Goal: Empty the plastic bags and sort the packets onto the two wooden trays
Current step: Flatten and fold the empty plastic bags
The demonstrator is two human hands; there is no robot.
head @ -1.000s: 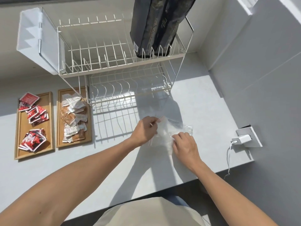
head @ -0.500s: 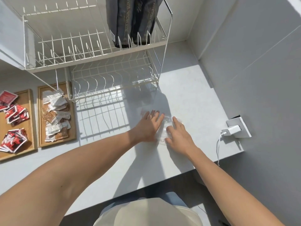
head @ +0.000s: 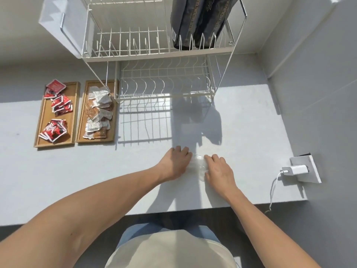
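Note:
A clear plastic bag (head: 199, 163), crumpled small and flat, lies on the grey counter between my hands. My left hand (head: 175, 161) presses on its left side, palm down with fingers curled. On the bag's right side rests my right hand (head: 218, 169), also palm down. Two wooden trays sit at the far left. The left tray (head: 43, 120) carries red packets (head: 55, 128) in two heaps. The right tray (head: 82, 120) carries white and brown packets (head: 98, 113) in a long pile.
A white two-tier wire dish rack (head: 164, 74) stands behind my hands, with dark bags (head: 199, 22) on its upper shelf. A white charger (head: 294, 169) with its cable is plugged into a socket on the right wall. The counter's front edge runs just below my wrists.
The bag, spread wide between my fingers a second ago, is now folded down small and pressed flat under both hands. My head has turned, shifting the view.

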